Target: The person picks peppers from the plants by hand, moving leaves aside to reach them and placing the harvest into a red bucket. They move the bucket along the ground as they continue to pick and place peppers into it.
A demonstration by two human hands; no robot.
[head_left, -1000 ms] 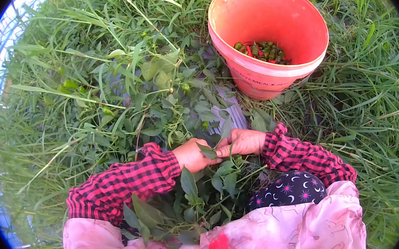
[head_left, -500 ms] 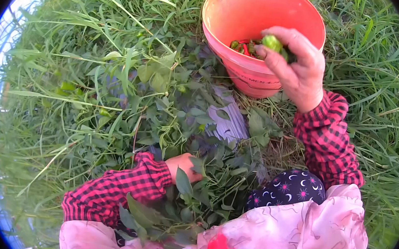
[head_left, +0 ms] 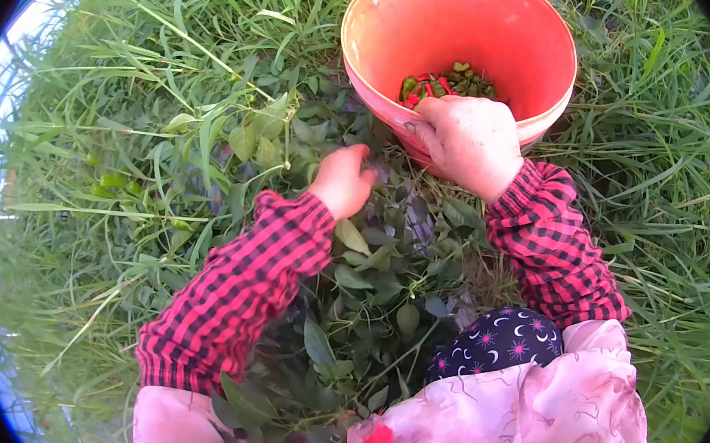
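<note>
The red-orange bucket [head_left: 394, 18] stands at the top of the view, with several red and green peppers [head_left: 440, 83] in its bottom. My right hand [head_left: 471, 143] is closed over the bucket's near rim, thumb on the outside and fingertips hidden. My left hand [head_left: 344, 181] is among the leafy pepper plants [head_left: 359, 265], left of the bucket and below it. Its fingers are partly spread, and I see nothing held in them.
Tall grass [head_left: 663, 167] surrounds the plants on both sides. Green peppers [head_left: 117, 183] hang among the leaves at left. A patterned dark knee [head_left: 502, 341] and pink apron [head_left: 490, 417] fill the lower edge. Plastic sheet [head_left: 418, 219] shows between leaves.
My right hand has let go of the green pepper and come down onto the bucket's rim. The bucket has shifted slightly left in view. My left hand has moved up out of the lower leaves.
</note>
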